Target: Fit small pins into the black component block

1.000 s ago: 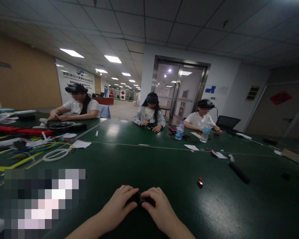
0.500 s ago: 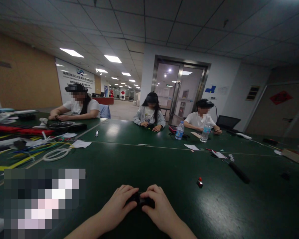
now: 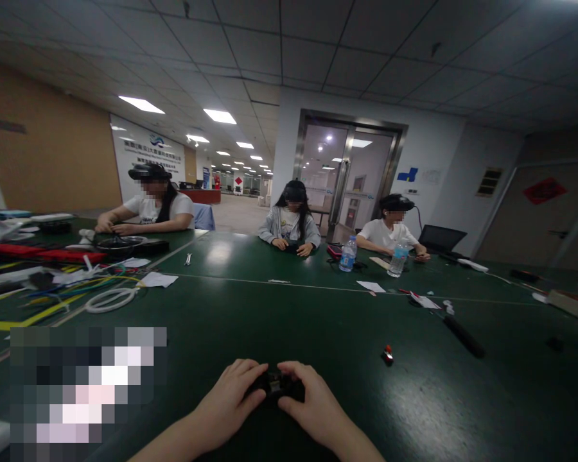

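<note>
A small dark object (image 3: 275, 382) with a paler patch in its middle sits between my hands, low in the centre of the head view. Its kind is too dark to make out. Closed around its left end, the thumb and fingers of my left hand (image 3: 234, 391) hold it. My right hand (image 3: 313, 401) grips the right end, forefinger on the far edge and thumb on the near one. Both palms hide the ends. To the right, a small red and silver item (image 3: 388, 355) lies on the dark green table (image 3: 212, 321).
A black-handled tool (image 3: 464, 335) lies at right. Two water bottles (image 3: 347, 255) stand farther back. At left are coiled white tubing (image 3: 110, 299), wires and paper; a small wrench (image 3: 188, 259) lies beyond. Three people sit across the table, one in the middle (image 3: 291, 224).
My right-hand fingers have moved slightly right, apart from my left fingertips, so more of the dark object's middle shows. My left hand has hardly moved.
</note>
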A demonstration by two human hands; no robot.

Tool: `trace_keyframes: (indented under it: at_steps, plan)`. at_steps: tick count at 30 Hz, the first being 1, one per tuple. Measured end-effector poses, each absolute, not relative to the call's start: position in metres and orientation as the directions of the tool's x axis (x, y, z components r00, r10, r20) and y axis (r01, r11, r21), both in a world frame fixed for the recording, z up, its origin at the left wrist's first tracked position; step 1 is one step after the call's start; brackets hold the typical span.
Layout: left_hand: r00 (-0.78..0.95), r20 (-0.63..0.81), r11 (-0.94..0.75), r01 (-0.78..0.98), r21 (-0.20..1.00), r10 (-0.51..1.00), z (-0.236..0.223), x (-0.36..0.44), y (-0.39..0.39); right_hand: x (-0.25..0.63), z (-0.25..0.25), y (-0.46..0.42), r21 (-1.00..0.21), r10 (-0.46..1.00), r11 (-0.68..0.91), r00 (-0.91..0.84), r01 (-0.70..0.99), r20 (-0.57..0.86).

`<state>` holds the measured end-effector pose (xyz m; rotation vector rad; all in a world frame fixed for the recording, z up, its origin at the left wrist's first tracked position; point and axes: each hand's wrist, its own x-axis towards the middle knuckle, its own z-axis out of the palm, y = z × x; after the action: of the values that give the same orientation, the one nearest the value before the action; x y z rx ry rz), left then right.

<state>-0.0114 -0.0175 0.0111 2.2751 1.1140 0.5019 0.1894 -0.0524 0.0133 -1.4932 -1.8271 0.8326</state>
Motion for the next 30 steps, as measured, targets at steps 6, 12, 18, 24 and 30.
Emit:
trace_keyframes:
  at_steps: [6, 12, 18, 24, 30]
  plan:
    - [0.589, 0.073, -0.498, 0.602, 0.625, 0.805, 0.013, -0.012, -0.018, 0.189, 0.017, -0.052, -0.774, 0.977, 0.195, -0.185, 0.603, 0.102]
    - [0.591, 0.058, -0.484, 0.597, 0.640, 0.805, 0.015, -0.013, -0.019, 0.189, 0.016, -0.051, -0.781, 0.978, 0.187, -0.190, 0.595, 0.089]
    - [0.580, 0.071, -0.490, 0.610, 0.622, 0.812, 0.011, -0.011, -0.019, 0.190, 0.010, -0.049, -0.789, 0.979, 0.186, -0.183, 0.586, 0.095]
    - [0.582, 0.101, -0.506, 0.593, 0.627, 0.807, 0.008, -0.012, -0.018, 0.192, 0.007, -0.048, -0.802, 0.982, 0.161, -0.171, 0.575, 0.074]
    - [0.583, 0.103, -0.511, 0.598, 0.618, 0.806, 0.008, -0.012, -0.018, 0.190, 0.013, -0.048, -0.788, 0.970, 0.198, -0.231, 0.584, 0.073]
